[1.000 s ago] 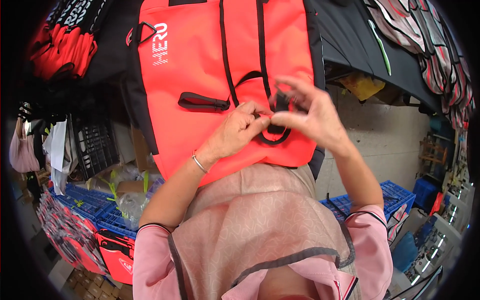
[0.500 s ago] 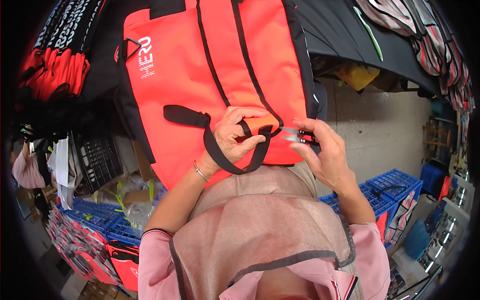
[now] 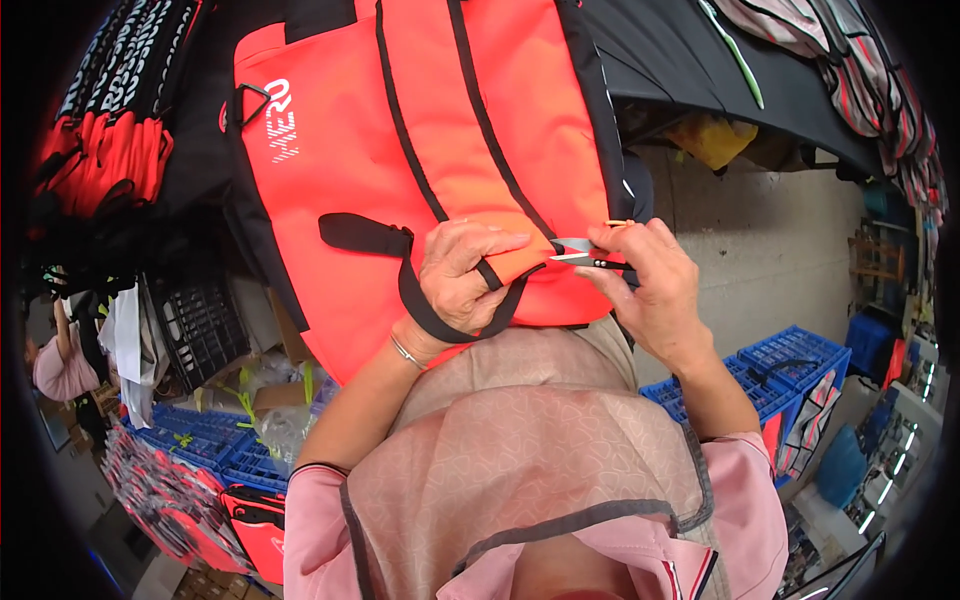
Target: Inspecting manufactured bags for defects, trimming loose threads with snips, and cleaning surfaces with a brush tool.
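A large red-orange bag (image 3: 340, 190) with black edging lies before me, its near end against my apron. My left hand (image 3: 462, 280) is closed on the end of the bag's padded strap (image 3: 522, 262). A black webbing strap (image 3: 412, 290) loops down below that hand, its free end lying on the bag. In my right hand (image 3: 652, 285) is a pair of thread snips (image 3: 590, 254), held between thumb and fingers. The blades stand apart, their tips at the black-bound corner of the padded strap. Any thread there is too small to make out.
At the far right, a green-and-white toothbrush-like tool (image 3: 735, 58) lies on a black-covered table (image 3: 660, 60). Blue plastic crates (image 3: 790, 360) stand low on the right, others (image 3: 200, 432) on the left. Red and black straps (image 3: 105, 160) hang at the far left.
The bag has shifted slightly left. My left hand has turned the strap end flatter, and the snips' blades have moved left, up to its corner.
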Available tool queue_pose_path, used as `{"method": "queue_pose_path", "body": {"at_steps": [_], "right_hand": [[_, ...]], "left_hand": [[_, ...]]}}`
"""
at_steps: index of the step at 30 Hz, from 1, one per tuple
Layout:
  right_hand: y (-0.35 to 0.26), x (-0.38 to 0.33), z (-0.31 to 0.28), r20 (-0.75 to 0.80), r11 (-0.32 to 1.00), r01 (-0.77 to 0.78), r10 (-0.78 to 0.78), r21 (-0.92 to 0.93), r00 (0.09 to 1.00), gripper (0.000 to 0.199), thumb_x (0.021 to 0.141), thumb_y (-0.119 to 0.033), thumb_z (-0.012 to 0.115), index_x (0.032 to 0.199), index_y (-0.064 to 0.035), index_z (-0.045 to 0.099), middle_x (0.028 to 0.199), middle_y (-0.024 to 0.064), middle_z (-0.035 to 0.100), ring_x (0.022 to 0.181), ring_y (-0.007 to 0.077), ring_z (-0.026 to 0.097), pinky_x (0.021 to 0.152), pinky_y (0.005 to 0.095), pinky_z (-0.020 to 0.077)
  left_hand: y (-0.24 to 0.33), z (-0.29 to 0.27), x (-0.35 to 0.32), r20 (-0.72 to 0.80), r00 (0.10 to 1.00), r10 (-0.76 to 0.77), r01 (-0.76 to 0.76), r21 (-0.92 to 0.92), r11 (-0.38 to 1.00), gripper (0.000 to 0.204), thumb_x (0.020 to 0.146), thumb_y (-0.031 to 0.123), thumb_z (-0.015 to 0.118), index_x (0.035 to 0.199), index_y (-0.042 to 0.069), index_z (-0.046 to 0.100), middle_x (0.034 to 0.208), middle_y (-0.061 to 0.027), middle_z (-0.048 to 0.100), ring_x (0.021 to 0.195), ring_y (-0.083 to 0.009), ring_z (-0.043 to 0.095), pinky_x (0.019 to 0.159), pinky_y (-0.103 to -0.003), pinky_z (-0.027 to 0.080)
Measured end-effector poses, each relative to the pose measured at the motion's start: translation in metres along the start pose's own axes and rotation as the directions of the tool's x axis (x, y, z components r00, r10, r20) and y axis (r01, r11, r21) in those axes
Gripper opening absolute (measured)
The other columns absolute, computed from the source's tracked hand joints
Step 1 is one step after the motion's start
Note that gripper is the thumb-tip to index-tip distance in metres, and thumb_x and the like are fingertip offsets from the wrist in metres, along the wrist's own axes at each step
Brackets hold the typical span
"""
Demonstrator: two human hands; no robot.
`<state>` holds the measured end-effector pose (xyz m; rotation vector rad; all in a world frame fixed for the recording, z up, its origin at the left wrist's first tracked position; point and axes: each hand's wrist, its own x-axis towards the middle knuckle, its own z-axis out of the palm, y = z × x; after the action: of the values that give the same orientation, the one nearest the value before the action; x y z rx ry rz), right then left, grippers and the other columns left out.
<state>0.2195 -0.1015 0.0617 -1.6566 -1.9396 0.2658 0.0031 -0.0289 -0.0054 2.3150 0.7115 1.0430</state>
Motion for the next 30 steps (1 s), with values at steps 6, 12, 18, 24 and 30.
{"method": "queue_pose_path", "body": {"at_steps": [6, 12, 18, 24, 30], "right_hand": [[-0.005, -0.008, -0.005, -0.05, 0.998, -0.026, 0.024, -0.048, 0.998, 0.031, 0.071, -0.027, 0.08, 0.093, -0.0082, 0.067, 0.08, 0.0026, 0.064, 0.07, 0.0209, 0.058, 0.062, 0.032, 0.0477], [-0.008, -0.009, 0.001, -0.1, 0.968, 0.107, -0.132, -0.227, 0.986, 0.031, 0.071, -0.028, 0.08, 0.094, -0.0108, 0.068, 0.077, -0.0001, 0.061, 0.066, 0.018, 0.056, 0.057, 0.0311, 0.0453], [-0.011, -0.008, 0.001, -0.026, 0.936, 0.125, -0.141, -0.329, 0.99, 0.033, 0.073, -0.031, 0.077, 0.097, -0.01, 0.068, 0.078, -0.0013, 0.061, 0.068, 0.0156, 0.056, 0.057, 0.03, 0.0431], [-0.011, -0.008, 0.003, -0.014, 0.919, 0.146, -0.162, -0.365, 0.987, 0.033, 0.075, -0.032, 0.076, 0.097, -0.01, 0.067, 0.078, -0.0018, 0.058, 0.068, 0.0147, 0.054, 0.057, 0.029, 0.0419], [-0.009, -0.006, 0.004, -0.012, 0.911, 0.177, -0.196, -0.372, 0.981, 0.033, 0.075, -0.032, 0.076, 0.098, -0.0095, 0.067, 0.078, -0.0013, 0.058, 0.066, 0.0148, 0.053, 0.056, 0.0284, 0.041]], "left_hand": [[-0.002, 0.002, -0.003, -0.017, 0.993, 0.117, -0.113, 0.138, 0.984, 0.032, 0.068, 0.009, 0.07, 0.099, 0.015, 0.075, 0.109, 0.0021, 0.067, 0.095, -0.0203, 0.06, 0.087, -0.038, 0.045], [0.001, 0.003, -0.002, -0.024, 0.988, 0.154, -0.146, 0.21, 0.967, 0.029, 0.07, 0.013, 0.068, 0.099, 0.015, 0.075, 0.11, 0.0028, 0.066, 0.096, -0.0193, 0.059, 0.088, -0.038, 0.045], [0.001, 0.002, 0.0, -0.019, 0.986, 0.164, -0.156, 0.209, 0.965, 0.03, 0.066, 0.013, 0.078, 0.095, 0.013, 0.074, 0.107, 0.0013, 0.067, 0.092, -0.0211, 0.059, 0.084, -0.037, 0.044], [-0.001, 0.004, -0.002, -0.027, 0.985, 0.171, -0.161, 0.22, 0.962, 0.027, 0.069, 0.013, 0.072, 0.096, 0.014, 0.074, 0.109, 0.002, 0.067, 0.094, -0.02, 0.059, 0.086, -0.037, 0.045], [-0.001, 0.005, -0.003, -0.025, 0.987, 0.16, -0.151, 0.223, 0.963, 0.026, 0.072, 0.014, 0.066, 0.097, 0.015, 0.074, 0.111, 0.0031, 0.067, 0.095, -0.0188, 0.059, 0.088, -0.038, 0.045]]}}
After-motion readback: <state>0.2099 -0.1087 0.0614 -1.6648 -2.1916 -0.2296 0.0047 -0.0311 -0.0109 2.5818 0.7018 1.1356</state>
